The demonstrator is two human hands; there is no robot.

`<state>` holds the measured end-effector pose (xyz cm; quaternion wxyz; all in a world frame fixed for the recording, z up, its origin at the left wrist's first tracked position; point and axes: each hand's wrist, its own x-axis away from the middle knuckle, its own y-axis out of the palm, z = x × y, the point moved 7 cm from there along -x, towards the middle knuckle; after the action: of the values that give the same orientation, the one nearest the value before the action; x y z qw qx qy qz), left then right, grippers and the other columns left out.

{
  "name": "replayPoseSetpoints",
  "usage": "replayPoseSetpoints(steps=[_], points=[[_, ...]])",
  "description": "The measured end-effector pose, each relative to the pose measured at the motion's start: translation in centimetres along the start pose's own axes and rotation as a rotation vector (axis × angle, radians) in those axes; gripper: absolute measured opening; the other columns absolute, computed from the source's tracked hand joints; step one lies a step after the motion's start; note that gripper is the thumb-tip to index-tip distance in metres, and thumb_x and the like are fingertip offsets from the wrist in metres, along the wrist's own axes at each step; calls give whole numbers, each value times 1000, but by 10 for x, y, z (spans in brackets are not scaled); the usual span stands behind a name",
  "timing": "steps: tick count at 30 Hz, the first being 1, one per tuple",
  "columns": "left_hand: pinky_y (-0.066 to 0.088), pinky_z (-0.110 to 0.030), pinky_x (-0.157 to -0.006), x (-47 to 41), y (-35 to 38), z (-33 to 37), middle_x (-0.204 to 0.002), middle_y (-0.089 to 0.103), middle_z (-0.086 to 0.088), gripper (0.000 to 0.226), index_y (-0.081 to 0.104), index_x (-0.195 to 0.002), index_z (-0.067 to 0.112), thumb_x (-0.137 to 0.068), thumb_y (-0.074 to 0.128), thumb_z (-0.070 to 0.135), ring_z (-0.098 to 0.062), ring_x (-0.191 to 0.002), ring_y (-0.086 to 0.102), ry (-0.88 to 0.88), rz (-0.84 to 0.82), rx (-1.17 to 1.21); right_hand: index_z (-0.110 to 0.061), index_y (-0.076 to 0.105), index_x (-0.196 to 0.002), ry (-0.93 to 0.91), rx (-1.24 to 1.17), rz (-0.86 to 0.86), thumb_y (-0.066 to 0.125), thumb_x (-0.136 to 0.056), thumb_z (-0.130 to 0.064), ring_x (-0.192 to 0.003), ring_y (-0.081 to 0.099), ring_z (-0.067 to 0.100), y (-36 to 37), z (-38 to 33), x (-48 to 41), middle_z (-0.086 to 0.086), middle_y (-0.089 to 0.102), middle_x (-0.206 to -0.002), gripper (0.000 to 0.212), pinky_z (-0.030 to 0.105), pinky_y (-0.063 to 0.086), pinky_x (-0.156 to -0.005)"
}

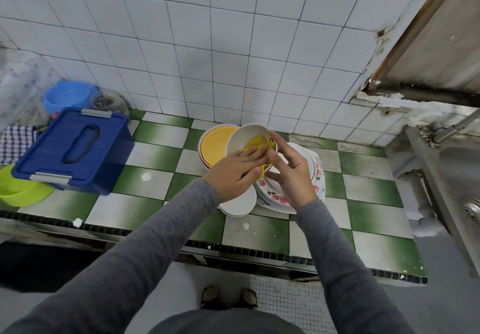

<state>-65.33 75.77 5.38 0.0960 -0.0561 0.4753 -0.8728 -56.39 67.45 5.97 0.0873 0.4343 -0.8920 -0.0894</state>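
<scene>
Kitchen, green-and-white checked tabletop (153, 180) under white wall tiles | bowl (246, 134) tilted, lifted just above the plate stack (276, 199) | right hand (292, 175) curled round the bowl's rim | left hand (233, 173) flat, pressing the cloth (255, 142) inside the bowl | risk: a hard wiping push may twist the bowl from its one-hand grip and drop it onto the plate stack, chipping both.

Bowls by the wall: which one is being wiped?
The white bowl, tilted in the right hand, with the left hand pressing the yellow cloth inside. The orange-lined bowl beside it has no hand on it.
</scene>
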Motion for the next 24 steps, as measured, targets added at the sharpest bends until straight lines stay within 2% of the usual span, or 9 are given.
replayPoseSetpoints(steps=[5,8,11,13,15,17,19,24], points=[[7,-28,-120,1,-5,-3,-162,21,13,64,28,-154,31,-95,7,40,-10,-150,19,2,-70,-300,-33,62,-130,9,69,39,59,-99,-12,-103,71,12,-7,1,-1,-20,70,-110,37,28,57,-78],[13,-35,-121,7,-1,-6,-162,24,11,76,28,-155,33,-90,-10,46,-14,-150,24,-48,-36,-430,-31,64,-129,2,120,60,60,-99,-11,-99,72,12,-7,0,-2,-21,72,-110,37,35,60,-82],[13,-39,-121,12,10,-16,-165,14,9,78,19,-157,34,-89,-15,47,-14,-152,16,-160,-45,-445,-34,65,-124,0,193,71,61,-98,-11,-91,72,9,-5,2,-4,-28,72,-103,35,45,59,-89],[8,-42,-122,11,15,-22,-167,6,7,64,10,-158,32,-98,-8,45,-16,-154,8,-230,-37,-473,-37,66,-121,0,212,85,62,-98,-12,-87,71,8,-3,4,-4,-29,72,-100,34,53,57,-91],[2,-44,-123,8,16,-26,-167,-4,5,58,0,-158,30,-101,-4,41,-18,-154,-1,-275,-24,-497,-38,66,-120,-1,208,101,63,-98,-12,-86,71,9,-2,6,-5,-25,74,-97,34,55,56,-91],[-5,-43,-122,6,16,-28,-166,-10,3,66,-5,-158,28,-94,-12,44,-19,-154,-8,-269,-20,-497,-37,67,-120,-7,171,113,64,-97,-13,-93,72,11,-3,7,-5,-17,75,-103,34,49,59,-90],[-12,-36,-120,2,14,-26,-167,-7,3,76,-3,-158,26,-86,-18,46,-18,-153,-9,-211,-13,-442,-34,68,-121,-19,120,113,64,-97,-12,-101,72,12,-5,6,-6,-10,72,-115,33,41,60,-89],[-10,-26,-119,-3,14,-23,-165,16,-1,65,16,-157,20,-97,7,41,-14,-153,10,-101,-23,-207,-32,67,-123,-9,84,107,62,-98,-12,-106,70,9,-6,11,-7,-9,70,-121,33,30,58,-83]])
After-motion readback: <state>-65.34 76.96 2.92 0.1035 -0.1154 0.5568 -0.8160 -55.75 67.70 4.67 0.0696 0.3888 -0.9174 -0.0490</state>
